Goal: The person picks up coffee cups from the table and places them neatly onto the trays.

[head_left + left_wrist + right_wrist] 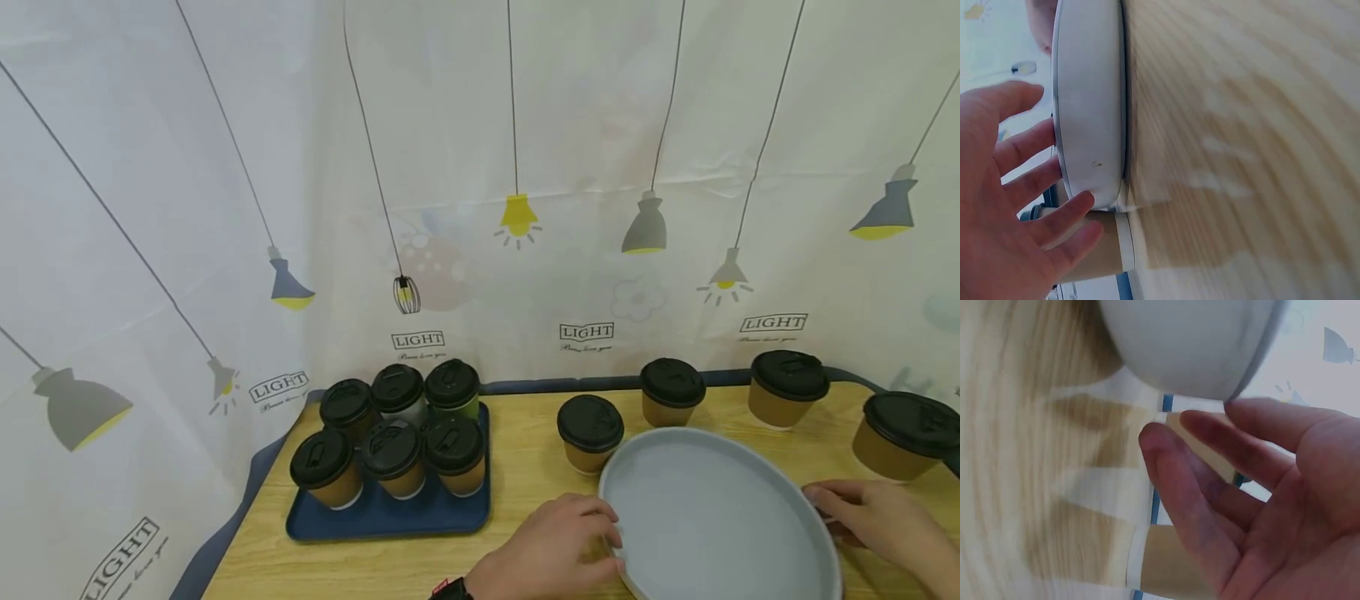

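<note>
A large round grey plate (pixel 720 517) with a pale raised side (pixel 1090 94) is at the lower right of the head view, between both hands. My left hand (pixel 558 542) is at its left edge; the left wrist view shows its fingers spread and fairly straight, with fingertips against the side. At the right edge is my right hand (pixel 881 521). Its thumb touches the rim in the right wrist view, while the other fingers bend loosely below, apart from the plate. A brown paper cup with a black lid (pixel 591 433) stands just behind the plate's left edge.
More lidded cups stand behind the plate: one at centre (pixel 672 392), one farther right (pixel 787 387), one by the right hand (pixel 903 433). On the left, a blue tray (pixel 390 523) holds several lidded cups on the wooden table (pixel 525 467). A lamp-printed curtain (pixel 480 125) hangs behind.
</note>
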`<state>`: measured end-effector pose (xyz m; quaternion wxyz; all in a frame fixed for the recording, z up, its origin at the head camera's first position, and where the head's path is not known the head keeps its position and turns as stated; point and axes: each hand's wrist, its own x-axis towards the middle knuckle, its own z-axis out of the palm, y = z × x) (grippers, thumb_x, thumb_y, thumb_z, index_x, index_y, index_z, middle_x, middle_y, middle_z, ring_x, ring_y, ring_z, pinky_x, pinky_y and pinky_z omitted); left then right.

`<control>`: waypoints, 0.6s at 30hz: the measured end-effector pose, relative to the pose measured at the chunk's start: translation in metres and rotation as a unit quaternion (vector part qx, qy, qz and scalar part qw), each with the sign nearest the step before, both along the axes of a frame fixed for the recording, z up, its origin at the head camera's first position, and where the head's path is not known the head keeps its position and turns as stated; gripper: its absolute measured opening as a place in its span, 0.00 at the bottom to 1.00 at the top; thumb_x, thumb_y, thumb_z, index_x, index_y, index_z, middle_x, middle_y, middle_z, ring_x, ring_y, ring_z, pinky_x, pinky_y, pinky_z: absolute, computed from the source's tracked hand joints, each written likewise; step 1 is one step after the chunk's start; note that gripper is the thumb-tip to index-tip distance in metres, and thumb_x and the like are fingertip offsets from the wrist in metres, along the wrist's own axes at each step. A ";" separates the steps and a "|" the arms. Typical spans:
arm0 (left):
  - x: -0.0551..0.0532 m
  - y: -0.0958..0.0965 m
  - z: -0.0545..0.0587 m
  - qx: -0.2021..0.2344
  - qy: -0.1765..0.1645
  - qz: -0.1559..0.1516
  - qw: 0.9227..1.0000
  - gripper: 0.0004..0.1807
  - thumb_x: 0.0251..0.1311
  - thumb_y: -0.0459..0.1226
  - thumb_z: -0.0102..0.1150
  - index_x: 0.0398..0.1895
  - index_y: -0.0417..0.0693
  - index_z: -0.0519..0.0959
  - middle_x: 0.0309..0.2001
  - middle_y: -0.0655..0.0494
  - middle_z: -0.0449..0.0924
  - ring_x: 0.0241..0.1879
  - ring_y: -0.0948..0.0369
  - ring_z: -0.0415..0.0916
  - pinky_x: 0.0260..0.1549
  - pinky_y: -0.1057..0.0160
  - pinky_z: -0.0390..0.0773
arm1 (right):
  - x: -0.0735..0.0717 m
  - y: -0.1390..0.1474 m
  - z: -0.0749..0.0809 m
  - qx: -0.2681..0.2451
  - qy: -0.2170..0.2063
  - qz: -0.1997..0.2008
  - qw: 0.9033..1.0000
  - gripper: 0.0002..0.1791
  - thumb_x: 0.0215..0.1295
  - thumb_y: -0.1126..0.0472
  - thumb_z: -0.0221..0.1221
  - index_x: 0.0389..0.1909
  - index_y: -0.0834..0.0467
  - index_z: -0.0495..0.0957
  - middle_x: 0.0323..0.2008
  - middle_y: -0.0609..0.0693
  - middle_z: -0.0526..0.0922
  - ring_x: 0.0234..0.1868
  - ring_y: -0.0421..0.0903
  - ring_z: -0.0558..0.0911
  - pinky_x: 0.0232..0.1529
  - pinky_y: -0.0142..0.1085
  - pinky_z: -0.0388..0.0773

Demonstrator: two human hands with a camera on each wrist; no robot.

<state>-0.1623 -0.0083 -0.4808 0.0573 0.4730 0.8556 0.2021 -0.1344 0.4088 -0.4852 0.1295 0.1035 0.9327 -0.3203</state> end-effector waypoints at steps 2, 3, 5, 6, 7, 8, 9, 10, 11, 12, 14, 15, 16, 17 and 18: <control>-0.001 -0.006 0.000 0.012 0.002 0.009 1.000 0.11 0.74 0.52 0.58 0.46 0.64 0.86 0.56 0.72 0.78 0.56 0.73 0.73 0.57 0.75 0.71 | -0.001 -0.004 0.001 -0.012 -0.009 0.000 1.000 0.42 0.79 0.37 0.51 0.57 0.78 0.77 0.38 0.60 0.88 0.36 0.52 0.88 0.36 0.45 0.87; -0.002 -0.009 0.000 0.017 0.004 0.012 1.000 0.11 0.73 0.52 0.58 0.45 0.63 0.87 0.56 0.72 0.79 0.57 0.73 0.74 0.57 0.75 0.71 | -0.002 -0.006 0.002 -0.020 -0.010 0.002 1.000 0.43 0.78 0.37 0.51 0.57 0.79 0.76 0.39 0.61 0.88 0.36 0.52 0.88 0.37 0.45 0.87; -0.004 -0.013 0.000 0.024 0.006 0.019 1.000 0.11 0.73 0.52 0.57 0.44 0.62 0.87 0.56 0.71 0.80 0.57 0.72 0.74 0.58 0.74 0.71 | -0.004 -0.011 0.002 -0.032 -0.012 0.004 0.999 0.44 0.77 0.36 0.51 0.57 0.79 0.77 0.39 0.61 0.88 0.37 0.52 0.88 0.37 0.44 0.87; -0.004 -0.015 -0.001 0.027 0.006 0.022 0.999 0.12 0.73 0.52 0.57 0.43 0.62 0.87 0.56 0.70 0.80 0.57 0.72 0.75 0.58 0.74 0.71 | -0.005 -0.013 0.002 -0.040 -0.013 0.003 0.999 0.44 0.77 0.36 0.52 0.57 0.79 0.76 0.40 0.61 0.88 0.37 0.52 0.88 0.37 0.44 0.87; -0.005 -0.017 -0.001 0.030 0.004 0.026 0.999 0.12 0.74 0.52 0.57 0.43 0.62 0.87 0.56 0.70 0.80 0.57 0.72 0.75 0.58 0.73 0.72 | -0.005 -0.015 0.002 -0.048 -0.013 0.004 0.999 0.43 0.77 0.36 0.52 0.57 0.79 0.76 0.40 0.61 0.88 0.37 0.52 0.89 0.38 0.44 0.87; -0.005 -0.018 -0.002 0.037 -0.002 0.030 0.999 0.12 0.74 0.52 0.57 0.43 0.61 0.87 0.56 0.70 0.81 0.56 0.72 0.75 0.58 0.73 0.72 | -0.005 -0.016 0.001 -0.055 -0.013 0.006 0.998 0.43 0.78 0.37 0.52 0.57 0.80 0.76 0.40 0.62 0.88 0.38 0.52 0.89 0.38 0.44 0.87; -0.006 -0.018 -0.003 0.049 -0.013 0.038 0.998 0.12 0.74 0.51 0.57 0.43 0.61 0.87 0.55 0.70 0.81 0.56 0.72 0.75 0.57 0.72 0.73 | -0.005 -0.017 0.001 -0.059 -0.014 0.007 0.998 0.42 0.78 0.38 0.52 0.57 0.80 0.76 0.40 0.62 0.88 0.38 0.52 0.89 0.38 0.44 0.87; -0.006 -0.017 -0.005 0.068 -0.031 0.053 0.996 0.11 0.74 0.50 0.57 0.42 0.61 0.87 0.54 0.71 0.81 0.55 0.72 0.76 0.57 0.71 0.74 | -0.005 -0.018 0.000 -0.058 -0.016 0.007 0.998 0.42 0.78 0.38 0.52 0.57 0.80 0.76 0.40 0.62 0.88 0.38 0.52 0.89 0.38 0.43 0.87; -0.006 -0.016 -0.006 0.094 -0.050 0.075 0.991 0.09 0.74 0.48 0.58 0.42 0.60 0.86 0.52 0.70 0.81 0.54 0.71 0.76 0.57 0.70 0.75 | -0.005 -0.019 0.000 -0.058 -0.017 0.006 0.998 0.42 0.79 0.39 0.52 0.57 0.81 0.76 0.41 0.62 0.88 0.38 0.53 0.89 0.38 0.44 0.87; -0.007 -0.015 -0.007 0.125 -0.073 0.104 0.984 0.07 0.74 0.47 0.59 0.43 0.60 0.86 0.51 0.69 0.81 0.54 0.70 0.77 0.56 0.67 0.76 | -0.005 -0.019 0.000 -0.055 -0.017 0.007 0.998 0.42 0.79 0.39 0.51 0.57 0.80 0.76 0.41 0.63 0.88 0.39 0.53 0.89 0.38 0.44 0.87; -0.008 -0.010 -0.008 0.205 -0.126 0.176 0.955 0.07 0.71 0.43 0.62 0.47 0.55 0.83 0.51 0.65 0.80 0.55 0.64 0.77 0.57 0.61 0.77 | -0.004 -0.019 -0.002 -0.048 -0.018 0.006 0.999 0.42 0.79 0.38 0.51 0.57 0.80 0.77 0.41 0.63 0.88 0.39 0.53 0.89 0.38 0.45 0.87; -0.010 -0.007 -0.009 0.247 -0.152 0.216 0.932 0.10 0.69 0.42 0.64 0.50 0.52 0.81 0.52 0.61 0.79 0.56 0.60 0.76 0.57 0.57 0.77 | -0.004 -0.020 -0.002 -0.047 -0.018 0.004 0.999 0.43 0.79 0.37 0.51 0.56 0.80 0.77 0.41 0.64 0.88 0.39 0.53 0.89 0.39 0.45 0.87; -0.012 -0.004 -0.010 0.285 -0.174 0.256 0.907 0.15 0.67 0.42 0.66 0.54 0.49 0.79 0.55 0.57 0.78 0.59 0.56 0.75 0.58 0.53 0.77 | -0.004 -0.020 -0.003 -0.043 -0.018 0.004 0.999 0.44 0.78 0.36 0.50 0.56 0.79 0.77 0.41 0.65 0.88 0.39 0.53 0.89 0.39 0.46 0.87; -0.015 -0.001 -0.010 0.316 -0.196 0.289 0.882 0.22 0.65 0.42 0.69 0.59 0.46 0.76 0.58 0.54 0.76 0.62 0.52 0.73 0.59 0.49 0.76 | -0.003 -0.020 -0.003 -0.044 -0.020 0.000 0.999 0.44 0.78 0.35 0.50 0.56 0.79 0.77 0.42 0.65 0.88 0.39 0.53 0.89 0.39 0.46 0.87; -0.018 0.002 -0.011 0.339 -0.221 0.319 0.857 0.29 0.64 0.43 0.71 0.64 0.44 0.73 0.62 0.51 0.73 0.65 0.48 0.70 0.61 0.46 0.75 | -0.003 -0.021 -0.004 -0.046 -0.020 -0.002 0.999 0.45 0.77 0.34 0.50 0.56 0.79 0.77 0.42 0.66 0.88 0.39 0.54 0.89 0.39 0.46 0.87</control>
